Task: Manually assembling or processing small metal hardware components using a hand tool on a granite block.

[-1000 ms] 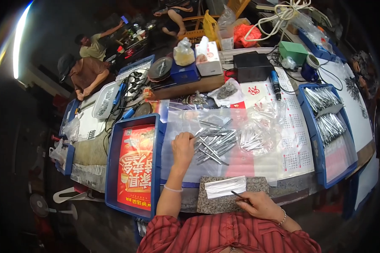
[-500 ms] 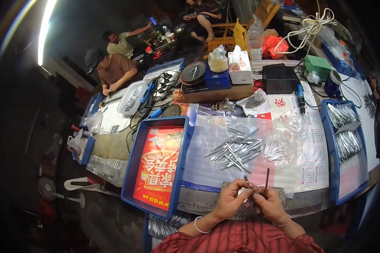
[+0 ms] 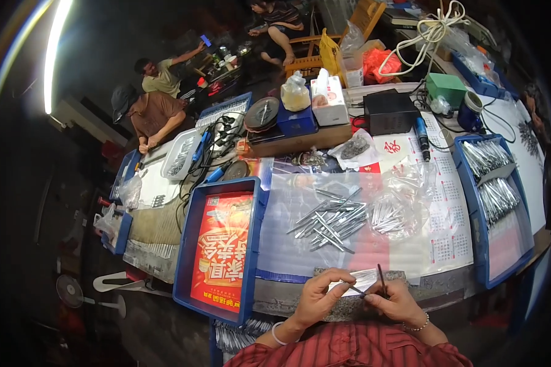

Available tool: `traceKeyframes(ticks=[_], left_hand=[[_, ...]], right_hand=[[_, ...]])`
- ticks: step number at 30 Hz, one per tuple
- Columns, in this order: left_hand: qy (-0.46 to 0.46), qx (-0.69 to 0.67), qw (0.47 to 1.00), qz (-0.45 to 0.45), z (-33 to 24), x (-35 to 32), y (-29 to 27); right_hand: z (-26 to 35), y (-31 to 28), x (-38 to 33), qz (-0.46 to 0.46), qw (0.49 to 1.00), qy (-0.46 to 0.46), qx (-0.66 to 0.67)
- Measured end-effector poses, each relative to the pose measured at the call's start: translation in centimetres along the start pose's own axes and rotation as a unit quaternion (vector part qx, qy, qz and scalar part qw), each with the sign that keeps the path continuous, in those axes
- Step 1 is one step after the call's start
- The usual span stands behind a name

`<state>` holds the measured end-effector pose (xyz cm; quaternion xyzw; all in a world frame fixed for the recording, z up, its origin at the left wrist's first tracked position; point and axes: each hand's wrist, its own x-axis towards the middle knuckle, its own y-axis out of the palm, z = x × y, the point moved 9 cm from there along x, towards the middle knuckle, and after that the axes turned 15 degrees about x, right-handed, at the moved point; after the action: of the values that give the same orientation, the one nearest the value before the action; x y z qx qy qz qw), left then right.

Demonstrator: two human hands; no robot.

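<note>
Metal rod pinched between both hands

It is gripped by the left hand; a thin dark tool is held upright in the closed right hand, near a pile of rods.

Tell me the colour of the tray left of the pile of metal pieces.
Blue tray, lined with a red printed sheet; the head view shows it.

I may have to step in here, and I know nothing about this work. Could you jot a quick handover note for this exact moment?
Left hand: pinching one thin metal pin, tip pointing right.
Right hand: holding a dark slender tool upright, meeting the pin over the grey stone slab at the table edge.
Loose pile of metal pins lies on the clear plastic sheet ahead.
Blue tray of finished-looking pins sits at the right; the blue tray with a red sheet is on the left.
Done: one pin in hand. Left: apparently the pile.
</note>
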<state>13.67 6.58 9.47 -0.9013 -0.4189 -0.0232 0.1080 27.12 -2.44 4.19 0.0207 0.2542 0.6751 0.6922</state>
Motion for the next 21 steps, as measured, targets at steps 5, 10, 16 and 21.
traceKeyframes(ticks=[5, 10, 16, 21], left_hand=[[0.014, 0.002, 1.000, 0.010, -0.2, -0.9, -0.4], [-0.035, -0.013, 0.999, -0.022, 0.6, -0.7, -1.5], [-0.044, -0.016, 0.997, -0.068, 0.8, -1.6, -2.3], [-0.056, -0.018, 0.996, -0.064, 1.6, -2.5, -2.3]], right_hand=[[1.8, 0.2, -0.6, 0.028, 0.983, -0.083, -0.162], [2.2, -6.0, -2.0, -0.127, 0.989, -0.072, -0.035], [6.6, -10.6, -2.4, -0.254, 0.951, -0.172, -0.034], [9.7, -10.9, 0.8, -0.237, 0.910, -0.213, -0.265]])
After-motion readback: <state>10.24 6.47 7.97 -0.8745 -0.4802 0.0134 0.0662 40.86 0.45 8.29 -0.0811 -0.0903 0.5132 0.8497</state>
